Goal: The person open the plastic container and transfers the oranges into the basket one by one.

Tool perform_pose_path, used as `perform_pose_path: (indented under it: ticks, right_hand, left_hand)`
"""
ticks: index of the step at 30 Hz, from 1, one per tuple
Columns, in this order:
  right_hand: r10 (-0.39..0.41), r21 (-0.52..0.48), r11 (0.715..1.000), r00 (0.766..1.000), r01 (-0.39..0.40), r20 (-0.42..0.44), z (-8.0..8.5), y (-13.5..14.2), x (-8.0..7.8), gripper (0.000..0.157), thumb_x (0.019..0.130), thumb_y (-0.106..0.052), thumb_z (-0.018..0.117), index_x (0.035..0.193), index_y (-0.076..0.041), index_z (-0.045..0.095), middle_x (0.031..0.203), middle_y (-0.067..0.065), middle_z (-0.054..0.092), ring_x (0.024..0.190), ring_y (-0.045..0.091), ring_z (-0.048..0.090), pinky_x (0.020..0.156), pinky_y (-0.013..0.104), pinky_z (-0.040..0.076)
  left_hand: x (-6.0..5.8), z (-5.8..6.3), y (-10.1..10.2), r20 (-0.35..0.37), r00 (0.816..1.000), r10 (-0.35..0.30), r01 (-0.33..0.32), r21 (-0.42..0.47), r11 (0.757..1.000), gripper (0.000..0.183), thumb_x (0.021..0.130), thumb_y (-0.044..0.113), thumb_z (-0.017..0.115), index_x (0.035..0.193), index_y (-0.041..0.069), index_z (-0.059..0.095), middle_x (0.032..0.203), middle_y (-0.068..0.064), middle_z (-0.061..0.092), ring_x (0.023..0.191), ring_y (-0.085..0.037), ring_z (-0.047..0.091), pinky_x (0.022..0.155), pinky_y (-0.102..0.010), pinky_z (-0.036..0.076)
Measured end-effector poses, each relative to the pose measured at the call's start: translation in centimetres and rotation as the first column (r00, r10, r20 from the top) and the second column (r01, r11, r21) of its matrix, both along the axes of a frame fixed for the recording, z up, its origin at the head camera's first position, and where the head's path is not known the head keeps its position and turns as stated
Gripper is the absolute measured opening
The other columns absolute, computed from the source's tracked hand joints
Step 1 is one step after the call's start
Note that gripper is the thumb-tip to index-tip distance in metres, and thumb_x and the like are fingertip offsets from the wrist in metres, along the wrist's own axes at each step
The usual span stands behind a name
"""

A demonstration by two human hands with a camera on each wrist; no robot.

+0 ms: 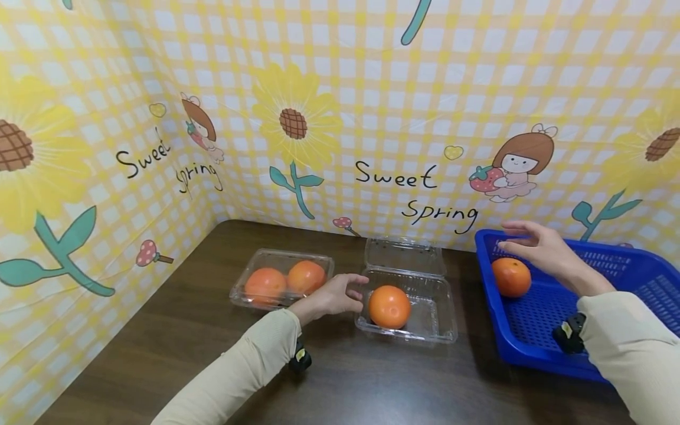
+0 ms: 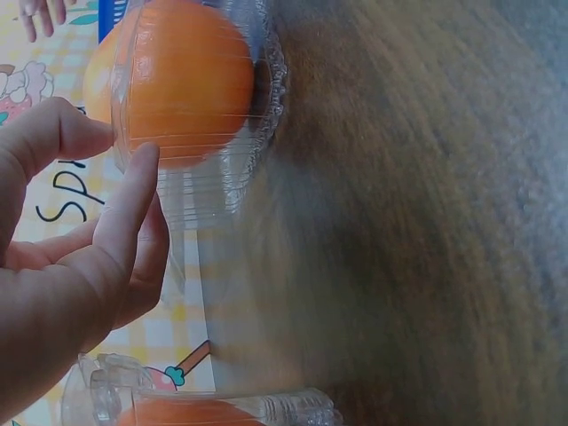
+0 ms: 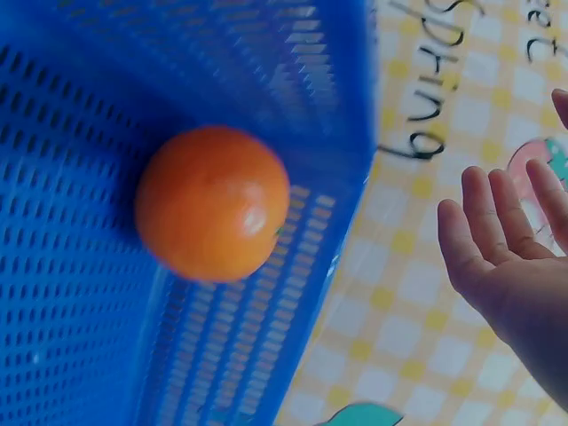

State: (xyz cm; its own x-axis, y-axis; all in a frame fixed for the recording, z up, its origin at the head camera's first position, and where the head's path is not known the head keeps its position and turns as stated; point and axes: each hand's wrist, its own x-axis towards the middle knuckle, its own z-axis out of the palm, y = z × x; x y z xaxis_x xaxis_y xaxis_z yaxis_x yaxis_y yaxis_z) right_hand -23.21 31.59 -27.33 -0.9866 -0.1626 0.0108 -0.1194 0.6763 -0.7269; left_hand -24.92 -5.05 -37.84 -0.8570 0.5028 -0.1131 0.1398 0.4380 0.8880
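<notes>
My left hand (image 1: 337, 295) is at the left rim of an open clear plastic clamshell box (image 1: 432, 321), its thumb and fingertips bent and apart right beside the edge. Inside that box sits one orange fruit (image 1: 389, 307), with the box's lid (image 1: 405, 258) folded back toward the wall. My right hand (image 1: 544, 257) hovers over the left part of a blue perforated plastic basket (image 1: 536, 354), fingers spread loosely and holding nothing. Another orange fruit (image 3: 211, 204) lies in the basket's corner, below those fingers.
Left of the open box, a closed clear box (image 1: 249, 265) holds two orange fruits (image 1: 265, 286), partly behind my left hand. The dark wood table (image 1: 175, 330) meets a yellow checked cloth wall (image 1: 340, 88) at the back and left. Black wrist cameras (image 1: 301, 357) are strapped on both wrists.
</notes>
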Motion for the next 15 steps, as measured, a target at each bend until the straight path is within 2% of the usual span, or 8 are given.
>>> perform_pose_path:
  ticks: [9, 15]
  right_hand:
    - [0.058, -0.027, 0.998, 0.998, -0.059, -0.04, 0.7, -3.0, 0.6, 0.061, 0.089, -0.035, 0.051, 0.135, -0.001, 0.03, 0.131, 0.025, 0.035, 0.112, 0.041, 0.042, 0.084, 0.05, 0.042]
    - [0.121, -0.073, 0.99, 0.991, -0.125, -0.055, 0.6, -5.0, 1.0, 0.055, 0.088, -0.031, 0.054, 0.13, -0.002, 0.035, 0.131, 0.02, 0.038, 0.114, 0.038, 0.042, 0.087, 0.052, 0.039]
  left_hand:
    - [0.1, 0.1, -0.1, 0.002, 1.0, 0.004, -0.004, 0.0, 1.0, 0.057, 0.071, -0.006, 0.063, 0.125, -0.004, 0.044, 0.123, -0.018, 0.047, 0.096, -0.023, 0.055, 0.067, -0.027, 0.049]
    - [0.0, 0.1, -0.1, 0.005, 1.0, 0.006, -0.006, 0.002, 1.0, 0.057, 0.072, -0.006, 0.063, 0.125, -0.003, 0.044, 0.123, -0.017, 0.047, 0.097, -0.024, 0.055, 0.067, -0.028, 0.049]
